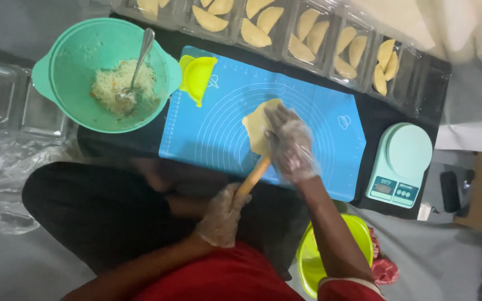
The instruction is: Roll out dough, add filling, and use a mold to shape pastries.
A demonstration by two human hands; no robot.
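A flat yellow piece of dough (258, 124) lies on the blue silicone mat (218, 111). A wooden rolling pin (256, 174) runs from the dough's near edge back toward me. My right hand (290, 146), in a clear plastic glove, presses on the pin's far part over the dough. My left hand (222, 214), also gloved, grips the pin's near end just off the mat's front edge.
A teal bowl (62, 61) with shredded filling and a spoon (139, 58) sits at left. A yellow dumpling press (197, 75) lies on the mat's corner. Clear trays (319, 39) of folded pastries line the back. A kitchen scale (400, 164) stands right, a lime bowl (313, 262) near.
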